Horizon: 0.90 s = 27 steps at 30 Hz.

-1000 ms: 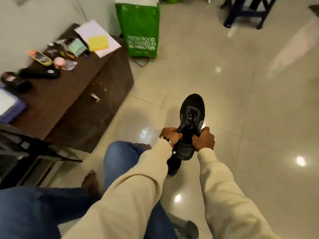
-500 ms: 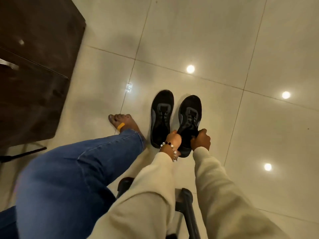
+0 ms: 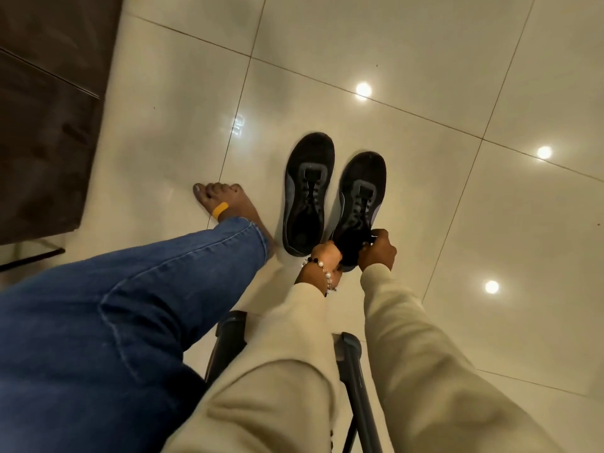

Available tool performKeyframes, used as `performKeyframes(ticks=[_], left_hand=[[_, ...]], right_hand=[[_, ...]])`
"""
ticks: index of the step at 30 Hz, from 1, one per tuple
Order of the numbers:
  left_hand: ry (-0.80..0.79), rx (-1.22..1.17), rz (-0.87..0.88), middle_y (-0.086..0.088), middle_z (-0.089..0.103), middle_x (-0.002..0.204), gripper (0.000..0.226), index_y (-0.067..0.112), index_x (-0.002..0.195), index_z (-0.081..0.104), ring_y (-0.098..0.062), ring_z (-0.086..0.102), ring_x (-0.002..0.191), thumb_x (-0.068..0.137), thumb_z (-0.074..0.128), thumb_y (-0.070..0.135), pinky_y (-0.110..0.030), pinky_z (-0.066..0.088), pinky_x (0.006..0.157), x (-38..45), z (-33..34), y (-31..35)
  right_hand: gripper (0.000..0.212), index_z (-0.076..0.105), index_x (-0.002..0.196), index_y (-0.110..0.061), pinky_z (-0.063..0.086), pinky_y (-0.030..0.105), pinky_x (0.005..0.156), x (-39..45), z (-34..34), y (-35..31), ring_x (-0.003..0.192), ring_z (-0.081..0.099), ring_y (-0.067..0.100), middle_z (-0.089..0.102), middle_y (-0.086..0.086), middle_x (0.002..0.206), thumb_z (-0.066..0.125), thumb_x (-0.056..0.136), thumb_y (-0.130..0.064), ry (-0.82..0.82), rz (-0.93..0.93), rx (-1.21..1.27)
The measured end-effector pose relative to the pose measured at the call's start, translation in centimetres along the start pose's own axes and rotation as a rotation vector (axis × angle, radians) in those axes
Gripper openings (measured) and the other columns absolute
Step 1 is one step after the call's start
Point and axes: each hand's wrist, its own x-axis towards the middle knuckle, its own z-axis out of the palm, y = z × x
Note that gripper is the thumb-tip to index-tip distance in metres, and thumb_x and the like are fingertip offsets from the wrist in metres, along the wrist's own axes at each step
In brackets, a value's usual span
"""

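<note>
Two black sneakers stand side by side on the glossy tiled floor. The left sneaker (image 3: 309,191) is empty, its opening facing up. The right sneaker (image 3: 361,197) is held at its heel end by both hands. My left hand (image 3: 325,255), with a bead bracelet at the wrist, grips the left side of the collar. My right hand (image 3: 379,250) grips the right side. The heel of that shoe is hidden behind my hands. Left of the shoes, my bare foot (image 3: 225,204) with a yellow plaster rests on the floor.
A dark brown cabinet (image 3: 49,125) fills the upper left. Dark chair legs (image 3: 356,380) show between my arms and my blue-jeaned leg (image 3: 114,322). Pale floor tiles (image 3: 425,76) with light reflections stretch ahead and to the right.
My view has tilted down from the room to the floor. The held sneaker came down beside the other sneaker. Both hands keep their grip on its heel end.
</note>
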Motion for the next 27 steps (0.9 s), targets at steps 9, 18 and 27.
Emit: performKeyframes(ticks=[9, 18, 27], left_hand=[[-0.069, 0.016, 0.171, -0.014, 0.056, 0.132, 0.040, 0.002, 0.137, 0.045, -0.030, 0.058, 0.114, 0.104, 0.027, 0.016, -0.037, 0.047, 0.087, -10.6, -3.1, 4.5], [0.023, -0.015, 0.651, -0.011, 0.068, 0.109, 0.018, 0.008, 0.107, 0.064, -0.025, 0.064, 0.089, 0.099, 0.049, 0.014, -0.031, 0.050, 0.076, -27.8, -10.6, 8.5], [0.344, -0.383, 1.105, -0.002, 0.067, 0.078, 0.023, 0.013, 0.099, 0.066, -0.014, 0.060, 0.060, 0.096, 0.046, 0.003, -0.024, 0.044, 0.056, -39.4, -28.4, 1.9]], right_hand=[[0.023, 0.067, 0.097, -0.012, 0.052, 0.036, 0.089, -5.7, -4.4, -5.3, 0.090, 0.064, 0.030, 0.069, 0.011, 0.097, 0.048, 0.087, -0.005, 0.071, -0.196, 0.235], [0.026, 0.068, 0.087, -0.014, 0.057, 0.037, 0.076, -19.3, -7.4, -16.2, 0.076, 0.067, 0.028, 0.070, 0.008, 0.082, 0.045, 0.086, -0.002, -0.054, -0.569, 0.497], [0.022, 0.066, 0.087, -0.009, 0.058, 0.035, 0.068, -41.8, -3.2, -23.2, 0.062, 0.062, 0.017, 0.068, 0.009, 0.077, 0.048, 0.086, 0.004, -0.437, -1.032, 0.588]])
